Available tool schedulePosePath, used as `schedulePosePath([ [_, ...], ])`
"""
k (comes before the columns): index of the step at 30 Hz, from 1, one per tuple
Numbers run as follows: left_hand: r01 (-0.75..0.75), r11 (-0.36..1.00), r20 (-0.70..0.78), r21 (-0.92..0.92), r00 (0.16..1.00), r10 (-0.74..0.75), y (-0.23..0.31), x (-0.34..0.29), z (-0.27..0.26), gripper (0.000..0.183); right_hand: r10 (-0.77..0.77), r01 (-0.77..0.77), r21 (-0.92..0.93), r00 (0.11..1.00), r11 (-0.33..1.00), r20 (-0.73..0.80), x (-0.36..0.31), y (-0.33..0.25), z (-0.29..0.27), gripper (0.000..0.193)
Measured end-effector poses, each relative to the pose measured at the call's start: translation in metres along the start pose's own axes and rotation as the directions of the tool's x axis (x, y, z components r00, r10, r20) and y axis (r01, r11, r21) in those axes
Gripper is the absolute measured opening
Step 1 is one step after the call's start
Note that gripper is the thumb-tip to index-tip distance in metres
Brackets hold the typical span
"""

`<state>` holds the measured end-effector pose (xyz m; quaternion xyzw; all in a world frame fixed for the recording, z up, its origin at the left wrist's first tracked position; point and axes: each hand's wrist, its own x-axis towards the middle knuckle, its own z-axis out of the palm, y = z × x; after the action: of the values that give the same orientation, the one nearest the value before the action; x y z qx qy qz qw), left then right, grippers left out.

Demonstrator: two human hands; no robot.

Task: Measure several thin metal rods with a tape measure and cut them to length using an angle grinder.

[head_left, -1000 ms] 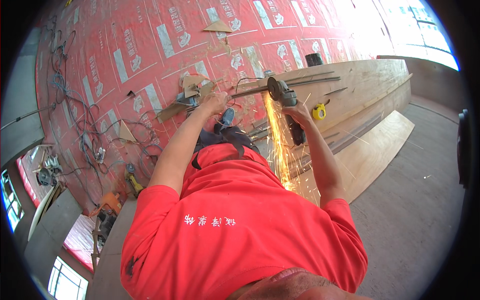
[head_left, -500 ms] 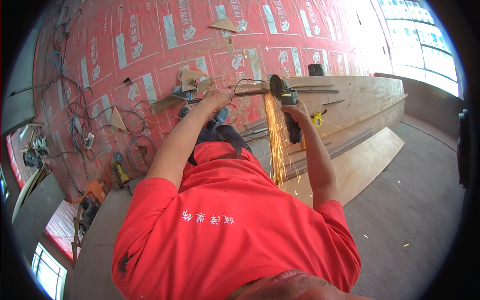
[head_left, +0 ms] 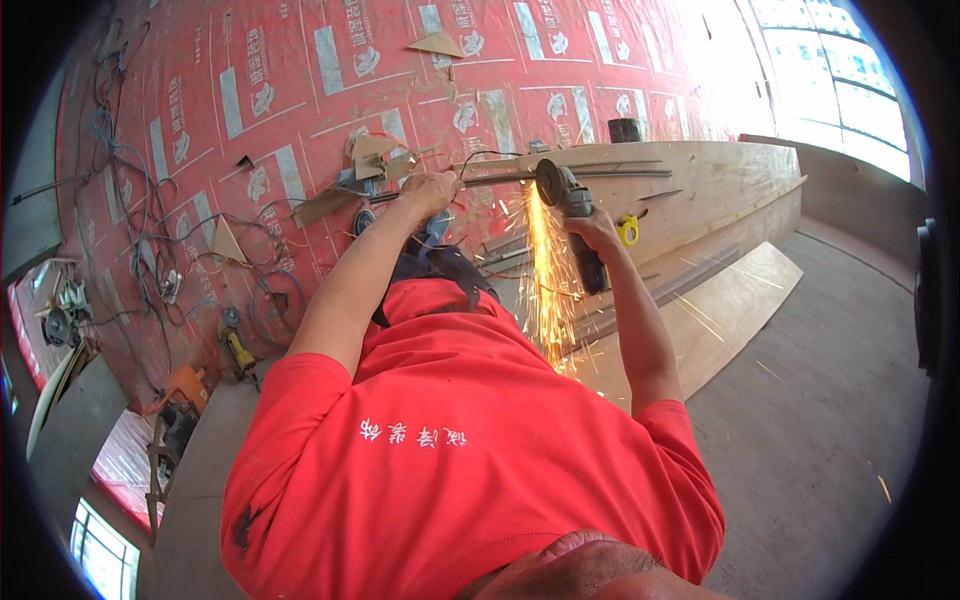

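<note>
Curled around the bar (head_left: 500, 180), my left hand (head_left: 432, 192) looks closed down, though its back hides the fingers. My right hand (head_left: 597, 233) is wrapped about the grinder (head_left: 577, 203), just behind its head, with the body filling my palm. The bar lies out in front of me, its long axis running left to right and rising slightly rightward. From my left hand it reaches right to the disc (head_left: 548, 182), which stands across that axis; my right hand is the nearer one to where they meet, my left well apart from it. I cannot tell whether the bar runs on past the disc into the thin strips (head_left: 640, 173) on the board (head_left: 735, 170). Sparks (head_left: 545, 270) pour from the disc toward me. Just right of my right hand sits a tape measure (head_left: 627, 230).
</note>
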<state>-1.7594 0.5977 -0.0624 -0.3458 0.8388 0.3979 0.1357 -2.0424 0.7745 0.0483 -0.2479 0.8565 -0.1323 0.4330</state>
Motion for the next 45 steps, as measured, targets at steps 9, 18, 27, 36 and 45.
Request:
schedulePosePath([
  [9,-0.009,1.000,-0.018,-0.008,1.000,0.009,-0.002,0.001,0.003,0.039,-0.045,0.045,0.088,0.999,0.995,0.000,0.009,0.001,0.001,0.042],
  [18,-0.026,0.999,-0.033,0.022,0.999,0.027,-0.005,0.005,0.009,0.039,-0.003,0.004,0.071,1.000,0.997,-0.016,0.033,-0.014,0.004,0.038],
  [27,-0.038,0.999,-0.061,0.008,0.997,0.038,-0.007,0.005,0.010,0.039,0.042,-0.041,0.036,0.999,0.999,-0.015,0.026,-0.011,0.003,0.038],
  [36,-0.040,0.999,-0.073,-0.014,0.997,0.039,-0.002,-0.001,0.004,0.037,0.016,-0.017,-0.017,0.999,1.000,-0.029,0.009,0.000,0.000,0.041],
  [45,-0.011,1.000,-0.036,-0.005,0.999,0.011,0.000,-0.001,0.000,0.037,0.042,-0.047,0.091,0.998,0.995,0.054,0.001,-0.006,-0.001,0.040],
])
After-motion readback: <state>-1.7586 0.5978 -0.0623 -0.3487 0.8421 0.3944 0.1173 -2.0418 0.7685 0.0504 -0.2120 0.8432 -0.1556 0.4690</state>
